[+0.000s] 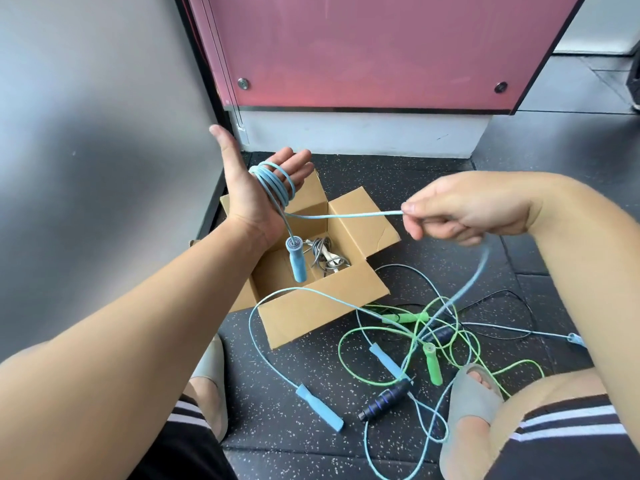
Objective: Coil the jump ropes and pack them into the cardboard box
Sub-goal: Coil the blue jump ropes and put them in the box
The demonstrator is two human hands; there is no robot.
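The left hand (pixel 256 192) is held palm up with straight fingers. The light blue jump rope (pixel 275 183) is looped several times round it, and one blue handle (pixel 297 259) dangles over the open cardboard box (pixel 311 318), where a grey rope (pixel 323 256) lies. The right hand (pixel 464 213) pinches the same cord, stretched between the hands, above a green rope (pixel 434 367) and a black handle (pixel 386 400) tangled on the speckled floor (pixel 311 358).

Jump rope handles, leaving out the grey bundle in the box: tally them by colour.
Blue handles: 4, the last only partly showing
Green handles: 2
Black handles: 2
Total: 8
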